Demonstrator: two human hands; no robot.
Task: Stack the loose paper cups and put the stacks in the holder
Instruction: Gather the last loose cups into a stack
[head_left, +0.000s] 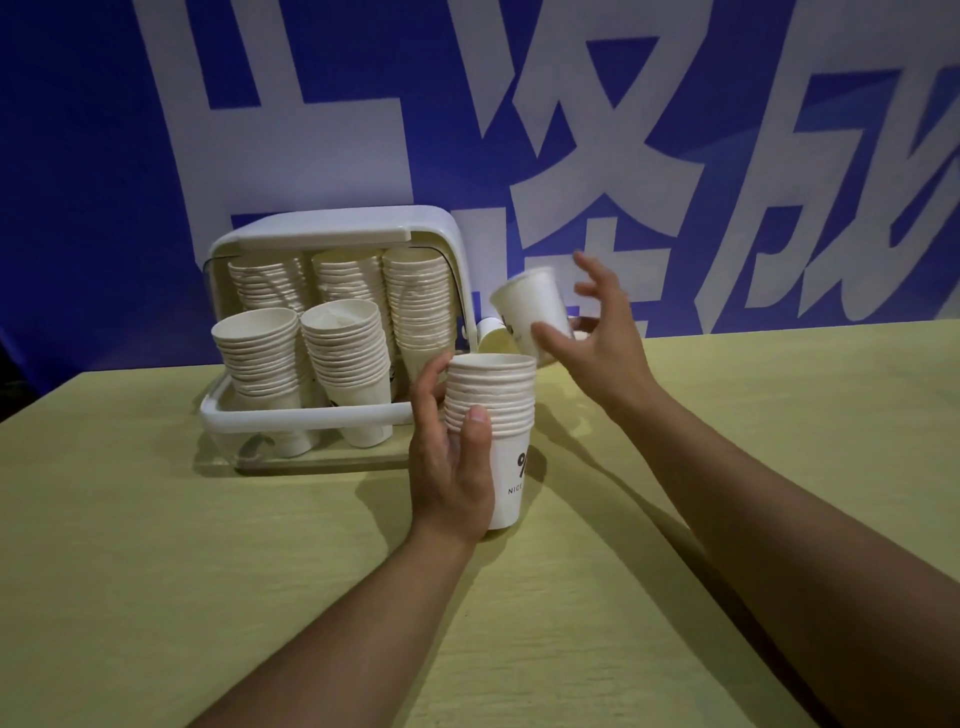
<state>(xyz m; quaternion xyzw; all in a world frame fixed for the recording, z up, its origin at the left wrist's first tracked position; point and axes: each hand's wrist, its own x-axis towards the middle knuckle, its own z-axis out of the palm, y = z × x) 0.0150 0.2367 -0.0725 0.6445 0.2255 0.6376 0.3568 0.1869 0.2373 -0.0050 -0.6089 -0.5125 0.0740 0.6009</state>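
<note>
blue backdrop (78, 156) with big white characters fills the rear; yellow-green table (208, 571) spans the foreground; white holder (332, 228) stands at the table's far edge near the backdrop, lid up, clear front tray (306, 415) out; five cup stacks (415, 301) stand inside it, three tall at the back, two shorter in front; left hand (452, 457) grips a held stack (493, 410) of nested paper cups, upright, just right of the holder, thumb across the rims in front, fingers curled round the far side, black print on the lowest cup; right hand (602, 332) is up and right of that stack, fingers spread, thumb and fingers around a single cup (530, 306) tilted and blurred above the stack, contact unclear, cannot tell if pinched or released; another loose cup (491, 335) lies on its side on the table behind, between holder and right hand.
</note>
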